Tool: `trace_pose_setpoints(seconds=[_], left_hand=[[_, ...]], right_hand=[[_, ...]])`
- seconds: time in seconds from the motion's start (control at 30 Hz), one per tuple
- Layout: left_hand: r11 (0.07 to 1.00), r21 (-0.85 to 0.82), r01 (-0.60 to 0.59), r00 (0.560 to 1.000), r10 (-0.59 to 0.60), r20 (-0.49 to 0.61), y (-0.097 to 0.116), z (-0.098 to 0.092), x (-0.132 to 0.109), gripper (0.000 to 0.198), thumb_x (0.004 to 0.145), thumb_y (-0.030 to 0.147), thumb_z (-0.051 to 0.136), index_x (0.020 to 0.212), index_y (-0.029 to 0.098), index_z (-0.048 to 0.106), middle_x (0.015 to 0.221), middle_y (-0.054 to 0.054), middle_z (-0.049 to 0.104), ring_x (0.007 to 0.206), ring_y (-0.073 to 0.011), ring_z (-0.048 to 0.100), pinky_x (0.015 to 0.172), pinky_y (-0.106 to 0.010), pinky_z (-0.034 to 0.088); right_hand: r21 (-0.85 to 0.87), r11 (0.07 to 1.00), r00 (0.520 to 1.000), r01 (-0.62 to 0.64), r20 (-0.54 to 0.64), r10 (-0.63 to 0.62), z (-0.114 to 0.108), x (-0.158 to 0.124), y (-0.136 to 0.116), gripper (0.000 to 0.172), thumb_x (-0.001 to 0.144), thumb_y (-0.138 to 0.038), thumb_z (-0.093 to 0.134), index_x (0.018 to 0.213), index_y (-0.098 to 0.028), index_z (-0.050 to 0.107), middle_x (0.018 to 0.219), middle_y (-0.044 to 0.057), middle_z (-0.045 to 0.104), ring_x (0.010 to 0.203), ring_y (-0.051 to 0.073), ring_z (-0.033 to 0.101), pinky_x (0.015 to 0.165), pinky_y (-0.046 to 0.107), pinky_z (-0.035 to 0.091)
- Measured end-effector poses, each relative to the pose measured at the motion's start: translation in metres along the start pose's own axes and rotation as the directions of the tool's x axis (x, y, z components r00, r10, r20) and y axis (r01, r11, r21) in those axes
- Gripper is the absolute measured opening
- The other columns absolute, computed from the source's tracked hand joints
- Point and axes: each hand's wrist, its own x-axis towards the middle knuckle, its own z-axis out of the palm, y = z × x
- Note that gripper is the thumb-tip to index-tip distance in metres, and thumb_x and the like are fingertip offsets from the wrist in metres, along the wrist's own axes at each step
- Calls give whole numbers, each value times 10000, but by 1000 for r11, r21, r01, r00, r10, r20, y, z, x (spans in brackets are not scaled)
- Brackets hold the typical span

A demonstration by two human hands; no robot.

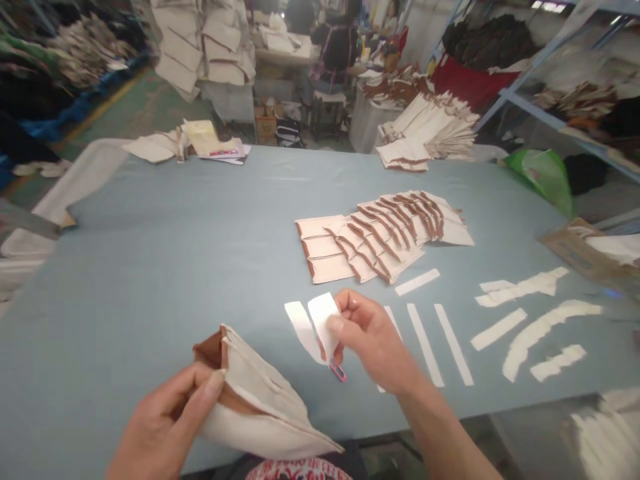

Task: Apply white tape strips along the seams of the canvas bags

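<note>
My left hand grips a bundle of cream fabric pieces with brown lining at the near edge of the grey-blue table. My right hand pinches a white strip between thumb and fingers, with a small pink clip or tool showing under the palm. A second white strip lies on the table just left of it.
Overlapping cream and brown fabric pieces are fanned out mid-table. Several white strips and curved white pieces lie to the right. More fabric stacks sit at the far edge, a green bag beyond. A person sits at the back.
</note>
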Motion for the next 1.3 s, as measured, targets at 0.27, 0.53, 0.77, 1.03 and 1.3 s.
trace_pose_setpoints(seconds=[0.27,0.53,0.77,1.03,1.3], left_hand=[[962,-203,-181,983,184,-6,-14,-41,-38,540,978,636,632,654,204,637,626,-3,630,597,-172,510,571,-245,414],[921,-253,-296,955,284,-85,-20,-78,-64,503,1034,556,598,675,206,636,645,-2,623,588,-163,474,564,-265,388],[919,-324,-224,974,203,-98,-41,-90,-69,613,1047,705,484,778,194,688,756,-51,663,716,-215,554,658,-304,453],[755,-638,-154,983,183,-21,-56,-86,-69,786,977,889,363,876,191,710,834,-57,700,723,-215,590,683,-311,494],[733,-660,-166,981,188,-38,-45,-80,-68,836,940,926,388,855,166,727,840,-65,720,700,-201,597,639,-289,485]], right_hand=[[-14,988,971,-154,182,154,108,-42,-13,466,873,-605,789,830,-216,535,603,-76,492,516,77,392,495,200,320],[-98,981,958,-165,220,183,171,-50,-3,467,879,-627,762,798,-221,545,597,-72,458,529,92,361,498,221,302],[-181,978,983,-108,129,133,198,-62,-5,382,889,-551,748,765,-236,570,577,-47,498,508,120,448,493,244,367],[-286,953,990,-99,64,122,219,-64,8,328,918,-541,665,800,-247,582,536,-19,616,463,144,522,481,265,384],[-386,919,996,-78,11,89,217,-56,10,290,897,-510,638,774,-254,582,530,-22,613,466,152,516,498,276,365]])
